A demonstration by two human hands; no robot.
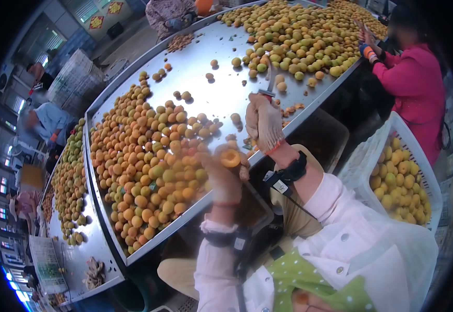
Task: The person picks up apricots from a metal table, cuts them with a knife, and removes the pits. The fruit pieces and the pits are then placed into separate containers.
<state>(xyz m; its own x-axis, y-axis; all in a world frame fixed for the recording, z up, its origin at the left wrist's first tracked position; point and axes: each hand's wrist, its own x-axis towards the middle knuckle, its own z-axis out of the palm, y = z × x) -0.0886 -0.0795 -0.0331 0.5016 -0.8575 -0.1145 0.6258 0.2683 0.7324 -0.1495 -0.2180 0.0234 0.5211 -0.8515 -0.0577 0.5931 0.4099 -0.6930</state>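
My right hand [263,124], in a pale knitted glove, is closed around a small knife [266,93]. Its thin curved blade points away over the metal table [195,100]. Lower and to the left, my left hand [223,179] is smeared by motion at the table's near edge. An apricot half [230,158] sits at its fingers, the hollow cut face turned up. Whole apricots [148,156] lie heaped just left of this hand. Cut orange pieces [292,109] lie on the metal beside my right hand.
More apricots [304,39] cover the far right of the table. A white crate [429,200] of yellowish apricots stands at my right. A person in pink [416,83] works at the right edge, another [166,18] across the table. A second table [88,260] adjoins at left.
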